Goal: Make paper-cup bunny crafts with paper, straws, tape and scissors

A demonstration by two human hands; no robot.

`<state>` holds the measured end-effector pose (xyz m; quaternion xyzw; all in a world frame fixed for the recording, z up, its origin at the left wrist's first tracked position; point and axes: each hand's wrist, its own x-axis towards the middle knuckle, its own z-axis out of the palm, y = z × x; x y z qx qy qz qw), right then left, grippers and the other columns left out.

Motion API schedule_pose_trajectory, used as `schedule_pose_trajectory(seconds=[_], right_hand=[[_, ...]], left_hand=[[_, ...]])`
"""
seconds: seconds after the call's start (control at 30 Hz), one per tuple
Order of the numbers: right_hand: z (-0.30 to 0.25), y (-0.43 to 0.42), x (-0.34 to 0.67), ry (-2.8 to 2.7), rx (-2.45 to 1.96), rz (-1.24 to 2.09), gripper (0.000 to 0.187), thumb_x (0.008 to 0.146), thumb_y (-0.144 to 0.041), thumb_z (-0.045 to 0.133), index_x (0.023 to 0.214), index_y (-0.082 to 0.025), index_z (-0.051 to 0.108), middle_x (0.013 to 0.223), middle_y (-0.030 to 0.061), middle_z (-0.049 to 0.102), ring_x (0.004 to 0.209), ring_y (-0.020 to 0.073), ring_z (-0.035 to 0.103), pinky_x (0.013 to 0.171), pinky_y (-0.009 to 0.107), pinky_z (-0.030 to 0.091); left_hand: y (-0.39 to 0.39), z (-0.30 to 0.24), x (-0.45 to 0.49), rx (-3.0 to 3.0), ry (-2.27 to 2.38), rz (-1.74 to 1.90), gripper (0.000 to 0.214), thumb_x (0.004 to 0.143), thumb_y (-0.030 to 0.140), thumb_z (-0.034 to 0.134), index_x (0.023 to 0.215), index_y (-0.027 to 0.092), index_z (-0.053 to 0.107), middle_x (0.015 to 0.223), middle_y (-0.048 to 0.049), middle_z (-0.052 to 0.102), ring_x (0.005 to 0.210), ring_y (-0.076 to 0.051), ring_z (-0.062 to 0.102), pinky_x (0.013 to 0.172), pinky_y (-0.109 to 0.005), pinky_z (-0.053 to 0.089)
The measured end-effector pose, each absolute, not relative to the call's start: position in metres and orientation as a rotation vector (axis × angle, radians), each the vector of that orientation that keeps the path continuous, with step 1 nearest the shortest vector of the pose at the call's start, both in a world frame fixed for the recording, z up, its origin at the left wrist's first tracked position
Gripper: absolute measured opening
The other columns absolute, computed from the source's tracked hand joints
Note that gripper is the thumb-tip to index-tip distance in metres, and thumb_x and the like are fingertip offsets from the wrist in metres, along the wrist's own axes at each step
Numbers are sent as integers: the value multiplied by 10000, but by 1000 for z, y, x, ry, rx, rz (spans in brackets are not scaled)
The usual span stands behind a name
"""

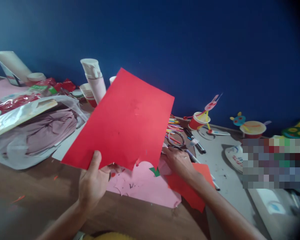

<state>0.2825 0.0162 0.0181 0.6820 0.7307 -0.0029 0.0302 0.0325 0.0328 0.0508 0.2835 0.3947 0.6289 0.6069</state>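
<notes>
My left hand (93, 181) grips a red sheet of paper (127, 123) at its lower left, thumb on the front and fingers behind. The sheet is raised and tilted, and its lower edge is cut in uneven curves. To the right, my right hand (178, 161) is low over the table beside the sheet's edge. Its fingers are bent together, and what they hold, if anything, is hidden. Below lie a pink sheet (150, 193) with cut edges, an orange-red sheet (192, 190) under my right forearm, and a green scrap (154, 172).
Pens (196, 141), a tape roll (176, 138) and coloured sticks (175, 125) lie beyond my right hand. Decorated paper cups (197, 121) stand by the blue wall. On the left are a plastic bag (35, 133), a pale bottle (96, 81) and stacked cups (87, 93).
</notes>
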Motion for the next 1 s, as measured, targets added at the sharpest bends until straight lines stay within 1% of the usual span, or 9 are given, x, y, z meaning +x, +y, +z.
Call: schedule_pose_trajectory(seconds=[0.2, 0.37, 0.47, 0.57, 0.63, 0.7, 0.8, 0.87, 1.0], right_hand=[[8, 16, 286, 2242, 2114, -21, 230, 861, -158, 399, 926, -171, 619, 837, 92, 661, 739, 200, 629, 555, 246, 375], [16, 13, 295, 2269, 2159, 14, 372, 832, -99, 390, 1165, -191, 526, 1000, 95, 658, 817, 209, 633, 623, 260, 413], [28, 9, 311, 2305, 2296, 41, 320, 807, -140, 418, 1063, -226, 590, 1028, 59, 659, 826, 202, 629, 629, 259, 420], [39, 6, 336, 2303, 2617, 138, 216, 805, -226, 448, 908, -208, 638, 835, 43, 681, 727, 177, 621, 614, 245, 412], [45, 7, 354, 2220, 2887, 280, 244, 809, -330, 481, 944, -190, 627, 703, 31, 659, 639, 168, 602, 597, 246, 404], [47, 9, 370, 2071, 3056, 322, 371, 778, -457, 515, 1007, -180, 607, 651, 22, 633, 614, 182, 592, 574, 260, 393], [44, 14, 385, 1876, 3069, 77, 553, 724, -569, 518, 1104, -169, 561, 634, 17, 623, 609, 209, 593, 548, 278, 378], [38, 17, 389, 1804, 2998, -37, 598, 709, -592, 509, 1133, -172, 544, 651, 25, 631, 642, 228, 603, 560, 291, 379], [28, 20, 390, 1821, 2883, -58, 422, 744, -520, 494, 1015, -214, 598, 737, 38, 659, 716, 227, 609, 591, 290, 382]], left_hand=[[9, 29, 37, 539, 1073, 1134, 338, 727, 435, 631, 891, 145, 575, 713, -66, 687, 631, -207, 645, 488, -282, 466], [0, 23, 44, 449, 1057, 941, 316, 707, 396, 661, 854, 132, 570, 686, -60, 676, 594, -193, 633, 521, -291, 460], [1, 22, 46, 417, 1024, 941, 290, 712, 364, 662, 868, 135, 576, 727, -54, 672, 612, -190, 632, 553, -303, 470], [2, 20, 47, 385, 1036, 935, 277, 723, 372, 650, 846, 132, 586, 718, -49, 664, 589, -183, 626, 568, -313, 475], [2, 19, 47, 358, 1048, 936, 268, 727, 372, 648, 834, 134, 583, 729, -47, 666, 573, -175, 620, 568, -313, 474], [0, 17, 47, 345, 1056, 934, 267, 731, 370, 648, 839, 136, 581, 732, -47, 670, 581, -175, 623, 580, -313, 477], [-4, 14, 48, 352, 1046, 883, 271, 741, 378, 640, 831, 128, 589, 683, -48, 664, 605, -183, 633, 606, -314, 485], [-7, 12, 49, 351, 1043, 841, 281, 740, 396, 637, 798, 125, 595, 646, -48, 656, 592, -181, 630, 589, -305, 483], [-12, 7, 47, 342, 1063, 802, 232, 724, 352, 664, 788, 136, 608, 757, -71, 683, 661, -191, 648, 583, -292, 485]])
